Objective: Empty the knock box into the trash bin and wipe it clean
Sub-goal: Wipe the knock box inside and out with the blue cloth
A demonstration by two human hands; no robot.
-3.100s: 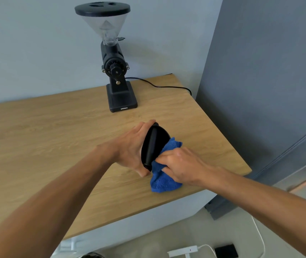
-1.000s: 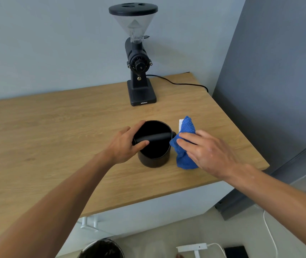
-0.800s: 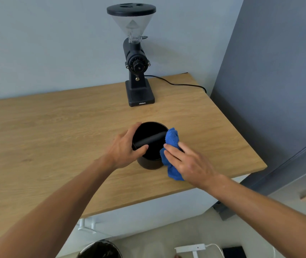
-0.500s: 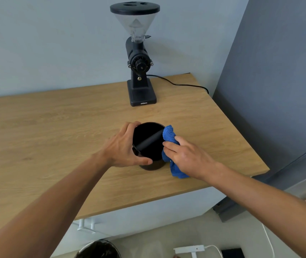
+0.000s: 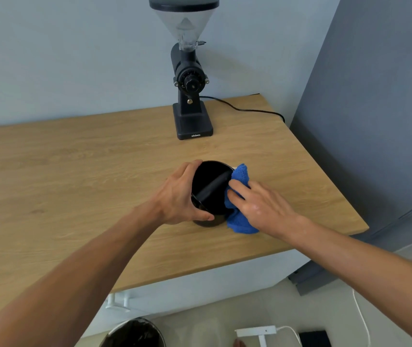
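Head view, looking down at a wooden surface (image 5: 74, 176) set against a pale wall. Near the right front corner, a black knock box (image 5: 211, 190), tipped a little toward the right, its dark bar crossing the open mouth. Left hand (image 5: 180, 196) wrapped around the box's left wall, fingers (image 5: 187, 171) curled over the far rim and thumb hooked at the near side, gripping firmly. Right hand (image 5: 257, 204) mostly flat, fingers extended rather than closed, pressing a blue cloth (image 5: 240, 221) against the box's right rim and outer wall; no pinch on the cloth visible. Behind, a black coffee grinder (image 5: 191, 83) with a clear hopper, its cord trailing right. Below the surface's edge, at the bottom of the picture, the dark mouth of a trash bin (image 5: 135, 334) on the floor.

Likely stage: wiping, box interior looking empty. Risks, judged from here: cloth slipping from under the flat fingers and dropping off the nearby edge; tilted box skidding or tipping if the left grip loosens; cloth snagging on the bar.
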